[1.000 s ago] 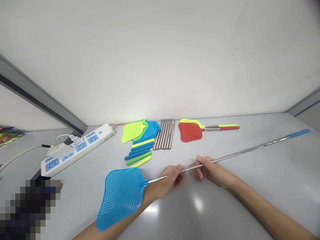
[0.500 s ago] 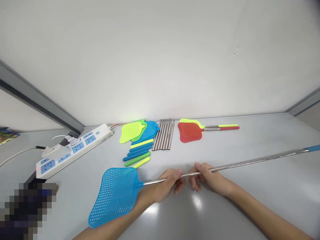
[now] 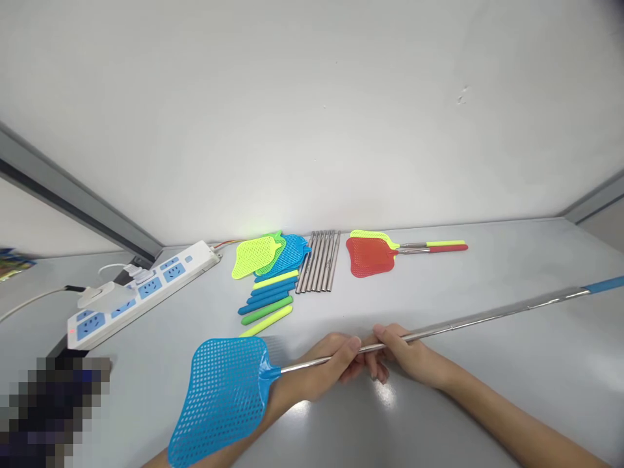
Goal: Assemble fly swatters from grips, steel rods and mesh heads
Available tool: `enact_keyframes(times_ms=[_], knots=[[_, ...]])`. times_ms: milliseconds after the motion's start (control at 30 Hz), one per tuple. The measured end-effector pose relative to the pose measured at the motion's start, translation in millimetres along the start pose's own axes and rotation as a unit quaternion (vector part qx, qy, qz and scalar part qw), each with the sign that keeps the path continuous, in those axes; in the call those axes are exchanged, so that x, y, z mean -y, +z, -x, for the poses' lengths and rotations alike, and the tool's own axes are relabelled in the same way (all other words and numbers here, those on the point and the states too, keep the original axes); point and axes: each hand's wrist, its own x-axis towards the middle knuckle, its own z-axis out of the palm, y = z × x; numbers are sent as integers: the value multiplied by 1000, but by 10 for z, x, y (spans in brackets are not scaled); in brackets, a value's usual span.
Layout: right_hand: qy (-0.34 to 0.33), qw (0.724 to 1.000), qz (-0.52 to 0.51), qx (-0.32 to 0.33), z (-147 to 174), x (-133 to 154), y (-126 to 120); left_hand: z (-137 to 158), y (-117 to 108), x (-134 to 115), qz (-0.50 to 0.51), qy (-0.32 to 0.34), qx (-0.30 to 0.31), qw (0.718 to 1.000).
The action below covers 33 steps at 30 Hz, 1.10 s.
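A blue fly swatter (image 3: 221, 393) with a long, extended metal rod lies across both hands, its blue grip (image 3: 604, 285) running off the right edge. My left hand (image 3: 331, 367) pinches the thin rod a short way from the mesh head. Close beside it, my right hand (image 3: 402, 351) is closed round the same rod, thumb on top. Behind them on the table are yellow-green, green and blue swatter heads (image 3: 256, 257), several coloured grip sleeves (image 3: 268, 309) and a row of metal rods (image 3: 319, 263).
To the right lie a red fly swatter (image 3: 373, 257) and a yellow one (image 3: 370, 235) with short handles. A white power strip (image 3: 141, 296) with plugs and cables stands at the left. A white wall (image 3: 312, 130) closes off the table's back.
The hands have come closer together on the rod. The swatter has shifted slightly left, its head lower and turned a little.
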Motion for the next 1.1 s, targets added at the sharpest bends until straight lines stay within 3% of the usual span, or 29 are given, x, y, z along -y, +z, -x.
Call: enact_keyframes(times_ms=[200,333,500,633,767,933,1000,1100], knots=[[13,1000,-29,-4,-20,-2,-36,24,-48,-90,-15,-71,-27,997],[11,998,-53,-34,-35,-21,-38,35,-25,-58,-37,-107,-93,989],[3,994,-102,-47,-63,-46,-38,-9,-3,38,-4,-78,-100,992],[-2,994,-104,-36,-70,-44,-37,-65,-17,145,58,-18,-117,991],[-5,996,-69,-58,-58,-2,-53,-110,-32,249,168,30,-190,967],[-18,992,-14,-124,-58,2,-156,-168,-53,253,276,23,-240,931],[-17,990,-16,-137,-64,-8,-194,-183,-56,244,277,15,-250,928],[-14,992,-18,-126,-64,-9,-219,-169,-50,219,212,8,-233,949]])
